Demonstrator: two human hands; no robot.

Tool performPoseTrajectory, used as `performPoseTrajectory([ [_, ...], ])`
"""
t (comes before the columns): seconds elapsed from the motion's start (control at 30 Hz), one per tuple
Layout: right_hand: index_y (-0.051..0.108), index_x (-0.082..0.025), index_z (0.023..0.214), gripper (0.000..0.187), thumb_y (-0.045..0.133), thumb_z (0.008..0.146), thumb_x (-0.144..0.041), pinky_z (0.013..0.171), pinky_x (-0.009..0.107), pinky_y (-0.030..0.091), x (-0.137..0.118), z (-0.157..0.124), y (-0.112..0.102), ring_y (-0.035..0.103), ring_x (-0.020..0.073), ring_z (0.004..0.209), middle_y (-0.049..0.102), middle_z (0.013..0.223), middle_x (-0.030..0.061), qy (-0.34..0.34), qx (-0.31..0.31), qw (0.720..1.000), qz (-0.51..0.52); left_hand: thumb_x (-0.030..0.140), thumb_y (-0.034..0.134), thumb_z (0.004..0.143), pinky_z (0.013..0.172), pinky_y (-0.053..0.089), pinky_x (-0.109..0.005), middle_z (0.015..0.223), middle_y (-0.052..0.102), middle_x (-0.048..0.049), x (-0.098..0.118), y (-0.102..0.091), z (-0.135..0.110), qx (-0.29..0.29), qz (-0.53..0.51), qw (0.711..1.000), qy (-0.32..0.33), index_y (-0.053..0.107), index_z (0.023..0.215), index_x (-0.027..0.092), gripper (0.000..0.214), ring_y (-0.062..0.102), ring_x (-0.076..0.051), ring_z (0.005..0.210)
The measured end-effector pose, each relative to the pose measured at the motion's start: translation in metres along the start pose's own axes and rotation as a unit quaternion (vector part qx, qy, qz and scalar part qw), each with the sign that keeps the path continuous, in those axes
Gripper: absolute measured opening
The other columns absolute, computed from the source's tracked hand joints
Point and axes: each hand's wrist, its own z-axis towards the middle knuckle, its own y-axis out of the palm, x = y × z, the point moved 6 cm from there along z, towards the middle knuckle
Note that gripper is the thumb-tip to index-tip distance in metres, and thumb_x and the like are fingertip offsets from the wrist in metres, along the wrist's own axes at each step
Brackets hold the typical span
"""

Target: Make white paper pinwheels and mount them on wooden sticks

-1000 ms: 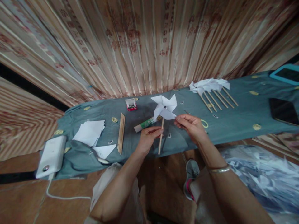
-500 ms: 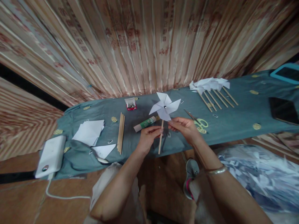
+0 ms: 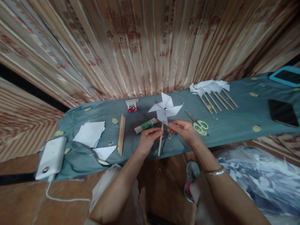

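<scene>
A white paper pinwheel with a silver pin at its centre stands over the middle of the table on a thin wooden stick. My left hand is closed on that stick just below the paper blades. The thumb and finger of my right hand are pinched at the tip of the lowest blade. Behind my left hand lies a green and white glue stick. Green-handled scissors rest just beyond my right hand.
Loose wooden sticks and white paper sheets lie to the left. An open red box of pins sits behind. Several finished pinwheels lie at the back right, near a phone. A white power bank sits at the left end.
The pinwheel's blades have turned slightly, the lowest tip shifting left. My right hand has moved a little left and down with it. My left hand still holds the stick.
</scene>
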Motion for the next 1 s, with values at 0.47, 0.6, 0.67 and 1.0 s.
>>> performPoseTrajectory([
  [0.47,0.074,-0.023,0.068,0.032,0.088,0.048,-0.044,0.052,0.02,0.044,-0.014,0.012,-0.057,0.053,0.0072,0.057,0.067,0.067,-0.0024,-0.064,0.184,0.973,0.121,0.037,0.087,0.048,0.061,0.048,-0.025,0.062,0.071,-0.0019,-0.009,-0.003,-0.009,-0.011,0.062,0.998,-0.024,0.077,0.069,0.017,0.031,0.059,-0.012,0.056],
  [0.6,0.073,-0.022,0.065,0.027,0.086,0.051,-0.04,0.05,0.022,0.044,-0.011,0.013,-0.054,0.052,0.0084,0.052,0.063,0.059,-0.0029,-0.058,0.183,0.977,0.096,0.038,0.088,0.047,0.062,0.049,-0.026,0.061,0.07,-0.0018,-0.007,-0.006,-0.008,-0.001,0.06,0.998,-0.019,0.077,0.069,0.017,0.033,0.059,-0.012,0.055],
  [0.67,0.072,-0.022,0.065,0.025,0.085,0.052,-0.039,0.05,0.023,0.044,-0.01,0.013,-0.052,0.051,0.0088,0.051,0.063,0.057,-0.0026,-0.055,0.178,0.978,0.091,0.039,0.088,0.046,0.062,0.05,-0.026,0.062,0.071,-0.0022,-0.006,-0.007,-0.007,0.007,0.057,0.998,-0.016,0.077,0.069,0.017,0.034,0.06,-0.013,0.055],
  [1.0,0.072,-0.021,0.064,0.026,0.085,0.052,-0.04,0.052,0.025,0.045,-0.006,0.01,-0.039,0.055,0.0102,0.051,0.069,0.06,0.0006,-0.029,0.144,0.987,0.068,0.04,0.088,0.045,0.062,0.051,-0.026,0.065,0.072,-0.0033,-0.004,-0.012,-0.003,0.036,0.047,0.998,0.002,0.077,0.07,0.017,0.035,0.061,-0.013,0.057],
])
